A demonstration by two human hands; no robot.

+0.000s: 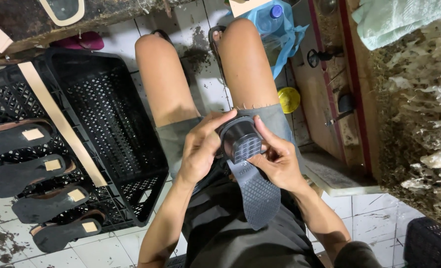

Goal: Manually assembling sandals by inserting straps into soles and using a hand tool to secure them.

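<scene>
Head view: both forearms converge over the lap. Left hand [200,149] fingers curl shut on the heel end of a shoe sole [253,173]; right hand [279,159] pinches its edge. Sole is dark rubber, diamond-textured, long axis running from heel at knees toward the torso. Black plastic crate [111,99] stands at left.

The sole [255,191] looks like matt dark rubber with a diamond-textured tread. The crate [116,106] is black perforated plastic. The floor [374,218] is glossy white tile, stained.
</scene>
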